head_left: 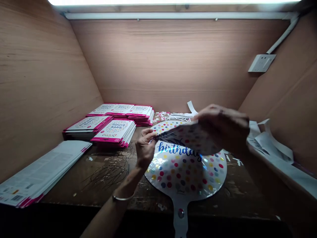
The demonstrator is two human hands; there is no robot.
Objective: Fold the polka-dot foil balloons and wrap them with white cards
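Observation:
A flat round foil balloon (170,172) with coloured dots and the word "birthday" lies on the table, its tail pointing toward me over the front edge. Above it, a dotted foil sheet (180,134) is stretched between my hands; I cannot tell whether it is a second balloon or a lifted part of this one. My left hand (146,148), with a bangle on the wrist, pinches its gathered left end. My right hand (220,129), dark and blurred, is closed around its right side and hides part of the printed word.
Stacks of pink-and-white "happy birthday" packets (115,130) stand at the back left. Folded printed cards (49,168) lie front left, beside thin dark strands (109,172). White paper scraps (178,115) lie behind the balloon, white sheets (274,145) at right. Wooden panels enclose the table.

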